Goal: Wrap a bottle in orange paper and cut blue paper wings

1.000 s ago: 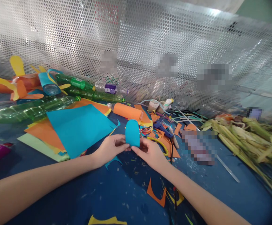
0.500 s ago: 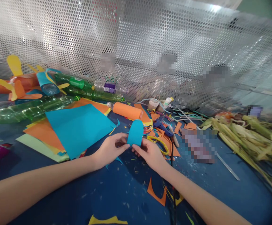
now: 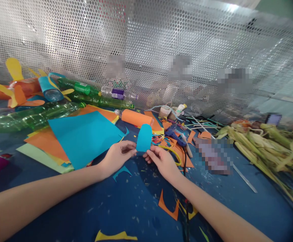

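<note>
Between my hands, above the table, is a blue paper cutout with a rounded top. My left hand pinches its lower left edge between thumb and fingers. The fingers of my right hand are closed on the lower right corner. Left of them, a large blue paper sheet lies on a stack of orange, yellow and green sheets. Behind the cutout rests a bottle wrapped in orange paper. Yellow-handled scissors lie partly hidden behind my right hand.
Green bottles and paper-covered bottle models lie at the left. A blue glue gun and orange scraps sit right of centre, its black cord running forward. Corn husks are piled at right. A perforated metal panel stands behind.
The blue cutout has risen slightly and turned a little in my fingers. My right hand's grip has shifted toward its lower corner. A blue scrap below my left hand is now more exposed.
</note>
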`<state>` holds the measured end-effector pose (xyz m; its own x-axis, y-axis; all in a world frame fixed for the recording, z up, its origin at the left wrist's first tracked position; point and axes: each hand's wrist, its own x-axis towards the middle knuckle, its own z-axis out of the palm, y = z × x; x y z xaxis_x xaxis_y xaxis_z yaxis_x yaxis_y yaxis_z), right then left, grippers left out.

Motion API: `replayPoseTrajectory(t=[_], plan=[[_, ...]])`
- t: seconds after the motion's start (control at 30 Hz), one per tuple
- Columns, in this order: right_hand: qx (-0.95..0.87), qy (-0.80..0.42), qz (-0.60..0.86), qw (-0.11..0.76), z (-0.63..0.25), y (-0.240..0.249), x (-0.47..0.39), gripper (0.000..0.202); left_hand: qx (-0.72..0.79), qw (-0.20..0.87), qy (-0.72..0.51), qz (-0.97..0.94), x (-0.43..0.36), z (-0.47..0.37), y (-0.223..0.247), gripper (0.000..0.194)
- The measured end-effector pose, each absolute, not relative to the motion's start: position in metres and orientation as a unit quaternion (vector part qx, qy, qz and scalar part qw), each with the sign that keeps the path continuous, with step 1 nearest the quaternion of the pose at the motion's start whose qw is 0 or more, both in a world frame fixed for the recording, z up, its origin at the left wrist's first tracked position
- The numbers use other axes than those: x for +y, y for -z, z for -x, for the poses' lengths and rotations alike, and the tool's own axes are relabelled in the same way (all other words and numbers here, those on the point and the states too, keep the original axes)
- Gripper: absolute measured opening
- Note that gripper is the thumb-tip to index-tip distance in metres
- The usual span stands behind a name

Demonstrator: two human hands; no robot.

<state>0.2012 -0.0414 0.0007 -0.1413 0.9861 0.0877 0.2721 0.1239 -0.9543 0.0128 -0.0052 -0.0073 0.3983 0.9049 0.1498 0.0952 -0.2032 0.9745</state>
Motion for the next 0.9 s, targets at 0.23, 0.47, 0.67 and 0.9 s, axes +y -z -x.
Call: replayPoseTrajectory(t=[0.23, 0.47, 0.67, 0.9], plan=[[-0.595, -0.456, 0.510, 0.422, -0.205, 0.003, -0.038, 0.029, 0.378, 0.535, -0.413, -0.633, -0.005, -0.011, 0.002, 0.025], [-0.620, -0.444, 0.505, 0.404, -0.202, -0.002, -0.041, 0.026, 0.347, 0.581, -0.352, -0.646, -0.012, -0.014, -0.002, 0.033], [-0.603, -0.451, 0.511, 0.416, -0.202, 0.001, -0.040, 0.026, 0.360, 0.570, -0.359, -0.646, -0.007, -0.015, 0.004, 0.016], [-0.596, -0.447, 0.511, 0.428, -0.204, 0.004, -0.040, 0.026, 0.372, 0.571, -0.367, -0.633, -0.006, -0.014, 0.004, 0.018]])
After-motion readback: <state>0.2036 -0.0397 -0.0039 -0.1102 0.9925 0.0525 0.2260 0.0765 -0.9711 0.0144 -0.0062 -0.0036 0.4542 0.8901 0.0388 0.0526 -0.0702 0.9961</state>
